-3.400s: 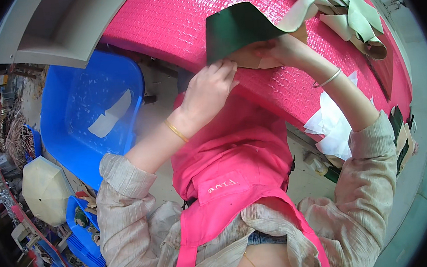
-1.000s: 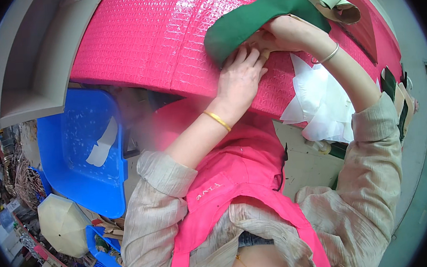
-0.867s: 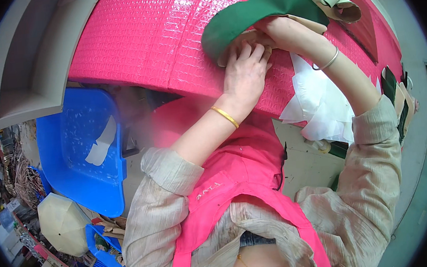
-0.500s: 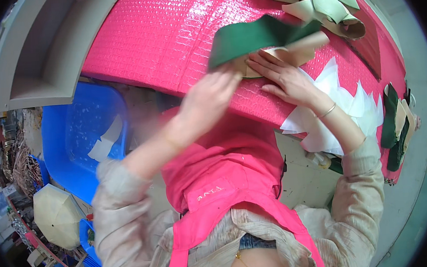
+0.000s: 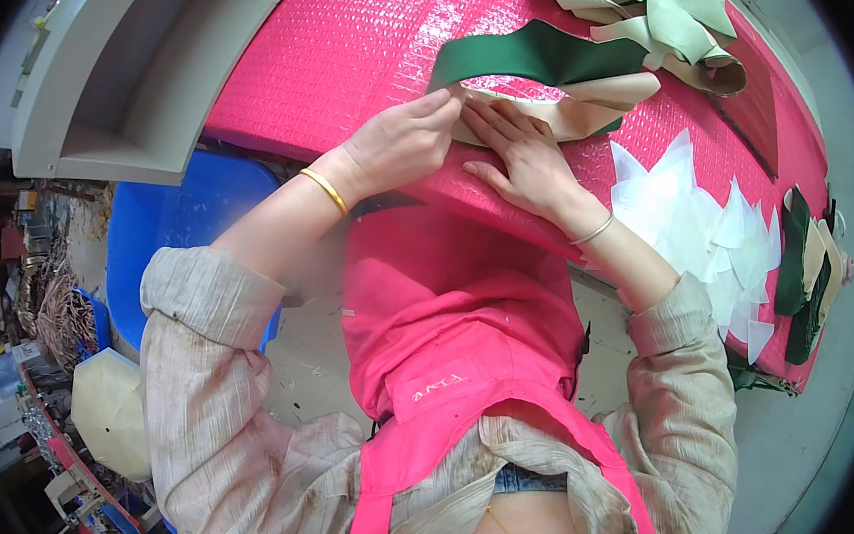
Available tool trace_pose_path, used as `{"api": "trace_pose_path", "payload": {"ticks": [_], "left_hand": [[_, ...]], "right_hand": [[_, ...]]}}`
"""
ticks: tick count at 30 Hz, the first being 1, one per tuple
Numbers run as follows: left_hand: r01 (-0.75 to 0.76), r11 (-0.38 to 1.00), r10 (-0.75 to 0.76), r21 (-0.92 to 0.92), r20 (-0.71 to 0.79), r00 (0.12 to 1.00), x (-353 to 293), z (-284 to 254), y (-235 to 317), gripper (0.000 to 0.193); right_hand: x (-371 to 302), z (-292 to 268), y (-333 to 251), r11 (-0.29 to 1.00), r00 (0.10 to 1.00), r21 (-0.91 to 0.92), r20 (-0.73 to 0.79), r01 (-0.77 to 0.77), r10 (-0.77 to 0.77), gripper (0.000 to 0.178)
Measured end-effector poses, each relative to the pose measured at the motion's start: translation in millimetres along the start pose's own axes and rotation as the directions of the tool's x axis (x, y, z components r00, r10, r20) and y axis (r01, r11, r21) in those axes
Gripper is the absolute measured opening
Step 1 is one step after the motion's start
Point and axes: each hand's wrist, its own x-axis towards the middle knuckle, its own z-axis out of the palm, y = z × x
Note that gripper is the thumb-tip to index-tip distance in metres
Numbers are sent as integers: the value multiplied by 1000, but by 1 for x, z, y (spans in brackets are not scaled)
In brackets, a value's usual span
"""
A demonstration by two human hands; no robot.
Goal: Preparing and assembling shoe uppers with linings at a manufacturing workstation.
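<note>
A curled strip (image 5: 531, 58) of leather-like material, green on one face and beige on the other, stands on edge in a loop near the table's front edge. At its left end, my left hand (image 5: 405, 140) is closed in a pinch on the strip. My right hand (image 5: 529, 164) lies with fingers stretched out over the strip's beige inner face, its fingertips close to the left hand. The exact spot between the left fingertips is partly hidden by the fingers.
The table has a quilted pink cover (image 5: 332, 84). White pointed sheets (image 5: 688, 206) lie to the right, with green and beige pieces (image 5: 809, 272) beyond. Pale green strips (image 5: 672, 7) are heaped at the back. A grey box (image 5: 125, 120) and a blue tub (image 5: 182, 211) are at left.
My left hand has moved up to the strip's left end and is no longer blurred. My right hand has slid left along the strip, closer to it. The whole view has shifted slightly.
</note>
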Motion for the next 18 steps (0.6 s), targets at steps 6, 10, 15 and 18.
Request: {"api": "trace_pose_path", "payload": {"ticks": [6, 10, 15, 18], "left_hand": [[168, 956, -158, -241, 62, 986, -4, -4, 12, 14], [263, 888, -342, -377, -162, 926, 0, -24, 56, 21], [306, 832, -343, -463, 3, 939, 26, -20, 107, 33], [357, 702, -460, -616, -10, 888, 25, -10, 100, 31]], "right_hand": [[14, -13, -11, 994, 999, -104, -37, -26, 22, 45], [-5, -75, 1, 880, 888, -220, 298, 421, -350, 27], [-31, -105, 6, 702, 778, -465, 595, 539, -203, 26], [-40, -97, 9, 625, 773, -498, 561, 601, -296, 23]]}}
